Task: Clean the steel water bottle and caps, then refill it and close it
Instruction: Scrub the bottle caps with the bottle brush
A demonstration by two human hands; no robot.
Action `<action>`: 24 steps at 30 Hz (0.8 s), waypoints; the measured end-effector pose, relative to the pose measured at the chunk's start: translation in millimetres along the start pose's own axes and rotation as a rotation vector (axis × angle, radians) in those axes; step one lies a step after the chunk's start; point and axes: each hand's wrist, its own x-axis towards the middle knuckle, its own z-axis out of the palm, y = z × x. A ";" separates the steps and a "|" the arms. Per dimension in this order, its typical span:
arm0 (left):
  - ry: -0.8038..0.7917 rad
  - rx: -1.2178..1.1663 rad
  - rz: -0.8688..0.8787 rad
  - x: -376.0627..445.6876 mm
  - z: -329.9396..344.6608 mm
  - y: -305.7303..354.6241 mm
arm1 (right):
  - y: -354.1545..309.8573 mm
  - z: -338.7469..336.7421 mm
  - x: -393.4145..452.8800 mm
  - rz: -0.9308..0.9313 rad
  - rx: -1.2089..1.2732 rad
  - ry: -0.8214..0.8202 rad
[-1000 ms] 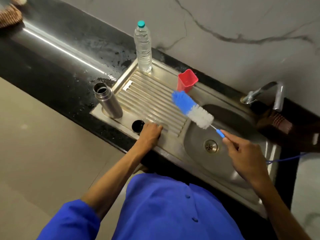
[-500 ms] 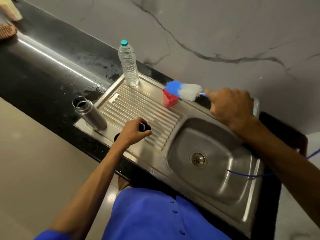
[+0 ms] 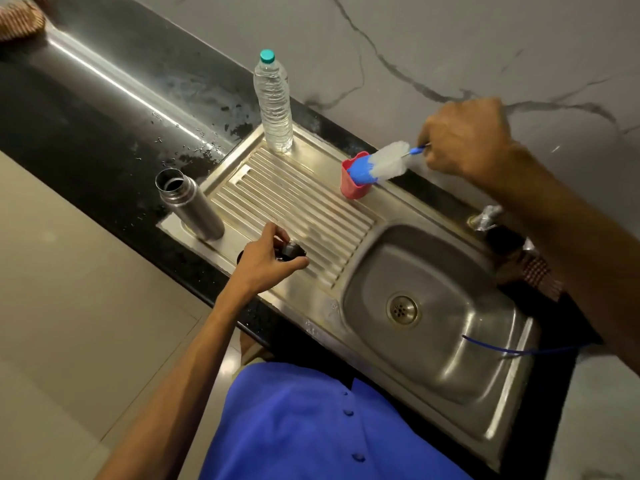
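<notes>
On my feed a clear plastic water bottle (image 3: 273,105) with a teal cap stands upright at the far edge of the ribbed draining board (image 3: 294,206), and just to its right a small red cup (image 3: 351,181) sits on the steel with the blue end of the bottle brush (image 3: 377,164) dipped into it, the white bristles sticking out toward the wall. A thin blue tube (image 3: 512,351) curves over the near right rim of the sink basin (image 3: 433,306), and the tap (image 3: 486,216) shows partly behind my right forearm, which crosses over that corner and hides what lies under it. The steel sink unit is set into a black stone counter (image 3: 86,109) speckled with water drops near the board, with a grey marbled wall (image 3: 415,46) behind and pale floor tiles below; a woven brownish item lies at the far left corner, too cut off to name. The steel bottle (image 3: 188,206) stands open-mouthed at the left end of the board, just left of my left hand (image 3: 268,261) and not touched by it. That hand's curled fingers and thumb grip a small black cap (image 3: 292,251) just above the board's near edge; another dark cap peeks out behind the wrist. My right hand (image 3: 464,140) is well away by the wall, fingers closed round the brush's thin blue handle.
</notes>
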 end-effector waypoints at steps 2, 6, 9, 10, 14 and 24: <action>0.028 -0.040 0.007 -0.4 4.2 3.0 | 16.4 -2.2 -14.8 0.038 0.061 -0.005; 0.065 -0.153 0.011 4.9 17.0 25.0 | 44.1 -5.9 -64.1 0.086 0.288 0.007; 0.052 -0.424 -0.074 17.2 29.7 44.0 | 64.0 1.5 -109.7 0.175 0.490 -0.014; 0.029 -0.566 -0.128 22.6 34.8 51.8 | 69.8 6.2 -125.7 0.209 0.552 -0.026; -0.059 -0.986 -0.298 40.9 55.7 93.2 | 84.3 32.9 -207.6 0.353 0.904 -0.020; -0.344 -1.032 -0.231 46.7 122.3 152.8 | 31.0 108.4 -323.0 0.623 1.391 0.156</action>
